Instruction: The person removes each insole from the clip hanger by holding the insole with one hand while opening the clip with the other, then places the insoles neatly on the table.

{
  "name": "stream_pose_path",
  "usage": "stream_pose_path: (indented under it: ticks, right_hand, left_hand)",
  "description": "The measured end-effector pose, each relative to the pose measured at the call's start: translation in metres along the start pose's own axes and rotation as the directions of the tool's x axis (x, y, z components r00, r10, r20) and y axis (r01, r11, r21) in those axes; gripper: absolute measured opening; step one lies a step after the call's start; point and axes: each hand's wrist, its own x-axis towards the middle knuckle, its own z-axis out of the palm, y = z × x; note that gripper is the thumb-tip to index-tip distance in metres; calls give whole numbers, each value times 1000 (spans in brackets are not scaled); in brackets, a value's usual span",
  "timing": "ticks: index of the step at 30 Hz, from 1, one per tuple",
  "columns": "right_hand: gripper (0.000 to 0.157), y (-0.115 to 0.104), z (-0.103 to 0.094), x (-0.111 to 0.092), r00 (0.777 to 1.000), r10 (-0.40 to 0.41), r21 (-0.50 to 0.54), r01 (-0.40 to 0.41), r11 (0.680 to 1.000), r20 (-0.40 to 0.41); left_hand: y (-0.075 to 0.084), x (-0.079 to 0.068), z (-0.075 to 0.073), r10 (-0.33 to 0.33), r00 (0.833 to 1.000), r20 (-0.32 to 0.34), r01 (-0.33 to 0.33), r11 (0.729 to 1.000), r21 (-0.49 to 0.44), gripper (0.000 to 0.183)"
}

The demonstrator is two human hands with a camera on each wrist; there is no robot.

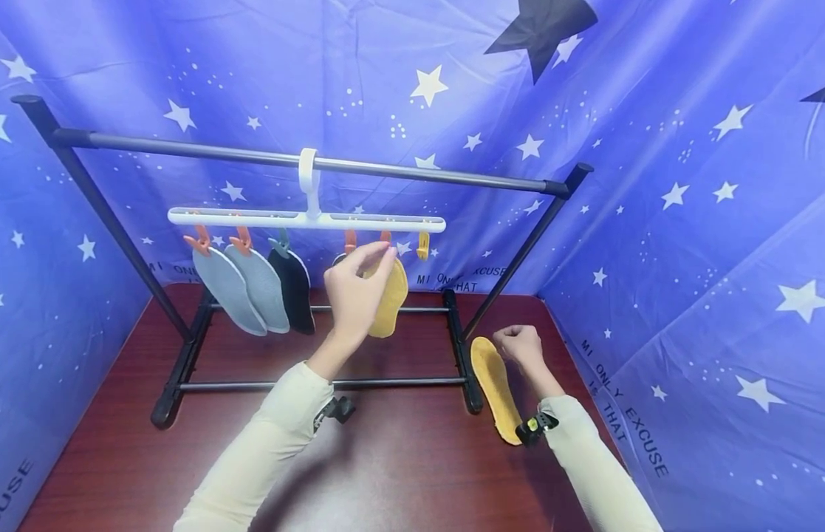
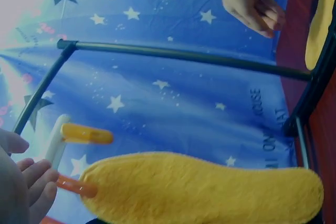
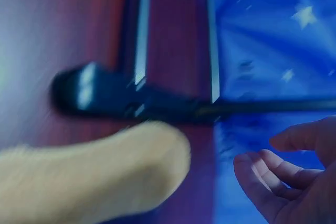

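Note:
My left hand [image 1: 355, 292] is raised in front of the white clip hanger [image 1: 252, 217], its fingertips beside an orange clip [image 2: 79, 186]. That clip bites the top of a hanging yellow insole [image 2: 205, 187]. Thumb and fingers stand apart in the left wrist view, with nothing held. A second yellow insole [image 1: 495, 388] lies on the table at the right; my right hand [image 1: 524, 347] hovers next to it, fingers loosely bent and holding nothing. Further along the hanger, a yellow clip [image 1: 423, 246] hangs without an insole. Behind my left hand, another clipped item is mostly hidden.
Two grey insoles [image 1: 229, 292] and a black insole [image 1: 294, 288] hang from clips on the hanger's left half. A black metal rack [image 1: 206, 150] carries the hanger and stands on the reddish-brown table [image 1: 399, 458]. Blue star-printed cloth [image 1: 685, 148] surrounds the table's back and sides.

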Motion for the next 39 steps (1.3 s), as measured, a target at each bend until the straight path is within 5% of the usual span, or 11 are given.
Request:
stream_pose_path:
  ticks: [4,9,17,26,30,39]
  right_hand:
    - [26,-28,4,-5,992,-102,213,85,973,69]
    - [28,-61,17,-7,956,-281,393,228,891,82]
    - [30,-104,43,-13,872,-471,486,357,798,135]
    - [44,-130,70,-13,788,-553,507,373,777,269]
    - [44,-137,82,-12,789,-556,534,362,764,262]
    - [30,-140,92,-15,858,-483,562,315,765,177]
  left_hand:
    - [0,2,-9,14,999,-47,-14,1000,-3,16]
    - [2,5,-15,-26,999,-44,26,1000,0,20]
    - [3,7,-12,-173,984,51,171,984,44,36]
    - [1,10,-7,-236,961,143,210,962,175,44]
    - [-4,10,-5,-242,955,169,208,958,197,40]
    - [-7,11,-5,-202,966,161,180,974,141,29]
